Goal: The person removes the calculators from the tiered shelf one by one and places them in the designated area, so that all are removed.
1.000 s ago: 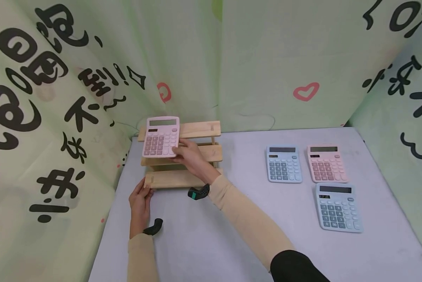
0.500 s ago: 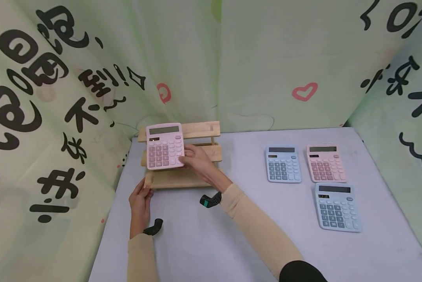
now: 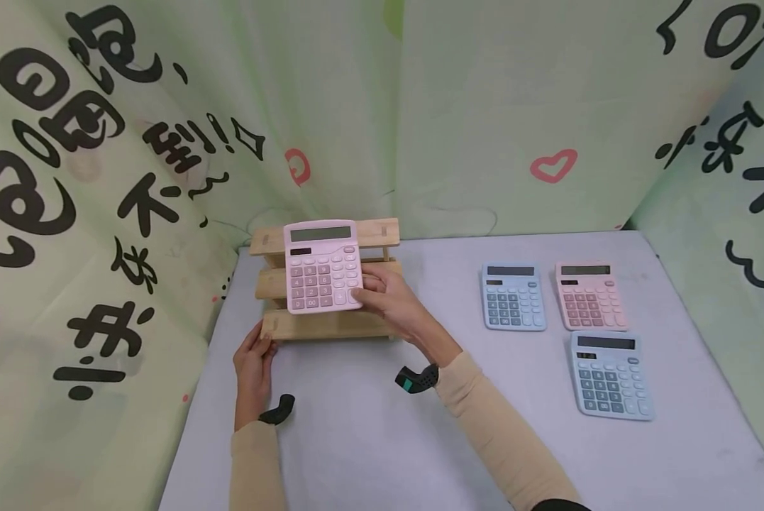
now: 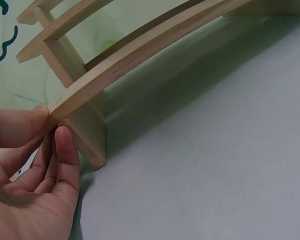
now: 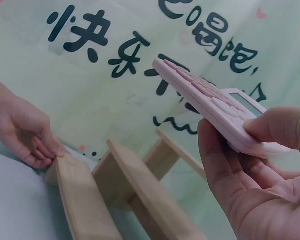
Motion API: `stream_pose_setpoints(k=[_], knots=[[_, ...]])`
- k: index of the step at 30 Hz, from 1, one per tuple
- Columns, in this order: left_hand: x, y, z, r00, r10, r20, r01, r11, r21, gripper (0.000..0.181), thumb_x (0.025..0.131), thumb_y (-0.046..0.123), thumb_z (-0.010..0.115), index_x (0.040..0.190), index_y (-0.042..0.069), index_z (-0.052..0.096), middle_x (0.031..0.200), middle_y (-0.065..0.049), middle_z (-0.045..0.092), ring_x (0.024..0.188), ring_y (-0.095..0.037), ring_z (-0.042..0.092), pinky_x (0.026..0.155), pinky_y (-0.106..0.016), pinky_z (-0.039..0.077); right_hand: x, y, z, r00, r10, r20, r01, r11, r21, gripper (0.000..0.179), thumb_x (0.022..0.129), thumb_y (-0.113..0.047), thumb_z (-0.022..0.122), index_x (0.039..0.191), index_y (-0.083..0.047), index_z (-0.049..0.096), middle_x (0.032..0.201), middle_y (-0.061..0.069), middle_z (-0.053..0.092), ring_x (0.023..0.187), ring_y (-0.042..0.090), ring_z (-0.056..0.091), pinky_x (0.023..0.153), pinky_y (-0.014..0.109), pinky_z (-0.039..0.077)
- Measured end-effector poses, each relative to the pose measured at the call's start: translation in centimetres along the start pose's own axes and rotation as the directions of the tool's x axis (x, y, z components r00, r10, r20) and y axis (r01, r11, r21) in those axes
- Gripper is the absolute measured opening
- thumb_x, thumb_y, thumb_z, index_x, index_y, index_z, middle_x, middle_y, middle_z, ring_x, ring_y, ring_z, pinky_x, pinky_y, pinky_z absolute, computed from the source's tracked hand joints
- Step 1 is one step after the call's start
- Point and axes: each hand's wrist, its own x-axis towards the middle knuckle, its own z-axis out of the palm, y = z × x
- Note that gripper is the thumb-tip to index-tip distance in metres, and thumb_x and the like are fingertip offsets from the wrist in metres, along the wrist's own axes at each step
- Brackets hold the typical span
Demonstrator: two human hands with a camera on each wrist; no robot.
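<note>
My right hand (image 3: 391, 301) holds a pink calculator (image 3: 323, 266) by its lower right corner, thumb on top and fingers beneath. In the right wrist view the calculator (image 5: 210, 105) is tilted and raised above the wooden stepped rack (image 5: 80, 200). My left hand (image 3: 254, 365) grips the front left corner of that three-slat rack (image 3: 330, 325) in the head view. Seen from the left wrist, the thumb of the left hand (image 4: 35, 165) lies on the front slat (image 4: 120, 65) and the fingers curl under its end. The calculator hides part of the upper slats.
On the right side of the white-covered table (image 3: 458, 426) lie a blue calculator (image 3: 514, 298), another pink calculator (image 3: 591, 297) and a second blue calculator (image 3: 613, 376). A green printed curtain (image 3: 471, 142) stands right behind the table and at both sides.
The right hand has moved to the right and toward the front with the pink calculator, which has left its place over the rack's left part. The left hand stays at the rack's corner.
</note>
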Motion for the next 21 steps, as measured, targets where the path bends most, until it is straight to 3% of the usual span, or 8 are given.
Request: stream_pose_setpoints(k=[8, 14, 21], knots=[[0.2, -0.1, 0.1, 1.0, 0.001, -0.003, -0.002, 1.0, -0.021, 0.052, 0.107, 0.005, 0.054, 0.158, 0.008, 0.044, 0.127, 0.002, 0.059, 0.093, -0.007, 0.058, 0.083, -0.017, 0.053, -2.8, -1.0, -2.0, 0.999, -0.039, -0.016, 0.039, 0.999, -0.027, 0.058, 0.105, -0.004, 0.059, 0.158, -0.004, 0.036, 0.152, 0.022, 0.055, 0.123, 0.02, 0.068, 0.098, 0.031, 0.06], [0.0, -0.1, 0.2, 1.0, 0.025, 0.004, -0.024, 0.999, -0.03, 0.054, 0.106, 0.005, 0.057, 0.158, 0.005, 0.043, 0.118, 0.004, 0.064, 0.088, -0.007, 0.059, 0.081, -0.018, 0.053, -4.5, -0.4, -4.1, 0.999, -0.023, -0.035, 0.023, 1.0, -0.012, 0.059, 0.105, -0.006, 0.059, 0.159, -0.004, 0.036, 0.153, 0.023, 0.055, 0.119, 0.015, 0.07, 0.1, 0.029, 0.058], [0.1, -0.2, 0.2, 1.0, 0.027, 0.001, -0.027, 0.998, -0.048, 0.054, 0.105, 0.004, 0.057, 0.157, 0.004, 0.044, 0.119, 0.003, 0.064, 0.09, -0.008, 0.058, 0.081, -0.018, 0.053, -7.0, 0.7, -6.0, 0.998, -0.004, -0.068, 0.004, 1.0, -0.009, 0.06, 0.104, -0.009, 0.063, 0.158, -0.004, 0.037, 0.151, 0.025, 0.055, 0.118, 0.015, 0.071, 0.099, 0.029, 0.059]])
